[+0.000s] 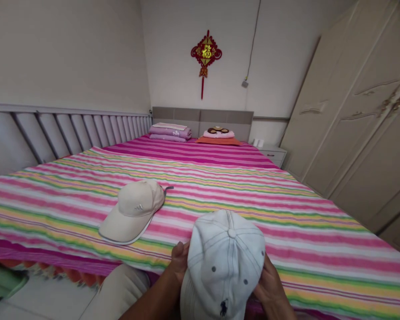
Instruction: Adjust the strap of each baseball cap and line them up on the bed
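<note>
A white baseball cap [228, 258] with a small dark logo is held up over the near edge of the bed, its brim pointing down toward me. My left hand [180, 262] grips its left side, thumb outside and the other fingers partly hidden. On the opposite side, my right hand [270, 280] is closed on the cap's edge, with its fingertips tucked out of sight. A beige baseball cap [140, 202] lies on the striped sheet [296, 231] to the left, brim toward the near left and a dark strap sticking out behind.
Folded purple bedding [170, 133] and a pillow [218, 140] with a brown-and-pink item on top lie by the headboard [226, 122]. A metal rail [86, 129] borders the left side. A nightstand [273, 154] and wardrobe [350, 111] stand right. A green stool [3, 282] sits lower left.
</note>
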Demonstrator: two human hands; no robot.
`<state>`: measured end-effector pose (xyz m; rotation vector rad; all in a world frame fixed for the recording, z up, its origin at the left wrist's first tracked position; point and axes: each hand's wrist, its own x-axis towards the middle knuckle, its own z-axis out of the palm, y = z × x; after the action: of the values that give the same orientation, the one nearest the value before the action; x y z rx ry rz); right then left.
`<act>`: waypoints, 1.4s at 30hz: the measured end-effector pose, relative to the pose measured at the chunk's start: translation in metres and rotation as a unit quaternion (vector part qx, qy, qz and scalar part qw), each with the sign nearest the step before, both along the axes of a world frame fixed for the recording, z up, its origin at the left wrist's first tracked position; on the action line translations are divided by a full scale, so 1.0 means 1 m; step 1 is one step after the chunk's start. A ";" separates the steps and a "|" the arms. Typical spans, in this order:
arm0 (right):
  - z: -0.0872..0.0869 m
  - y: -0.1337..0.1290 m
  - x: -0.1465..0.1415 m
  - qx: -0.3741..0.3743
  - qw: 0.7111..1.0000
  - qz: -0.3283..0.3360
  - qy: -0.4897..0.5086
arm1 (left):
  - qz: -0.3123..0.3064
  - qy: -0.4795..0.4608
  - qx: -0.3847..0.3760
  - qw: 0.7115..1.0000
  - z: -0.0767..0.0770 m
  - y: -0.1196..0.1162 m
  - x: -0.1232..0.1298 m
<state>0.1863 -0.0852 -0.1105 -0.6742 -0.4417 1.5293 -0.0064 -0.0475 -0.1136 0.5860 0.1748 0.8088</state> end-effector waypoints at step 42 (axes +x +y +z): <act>0.002 -0.025 0.036 0.090 0.975 0.175 -0.102 | 0.045 0.015 0.010 0.999 0.026 0.013 -0.008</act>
<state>0.2221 -0.1106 -0.1081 -0.6359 -0.8824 1.7289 -0.0148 -0.0345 -0.0875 0.6128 0.2231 0.8900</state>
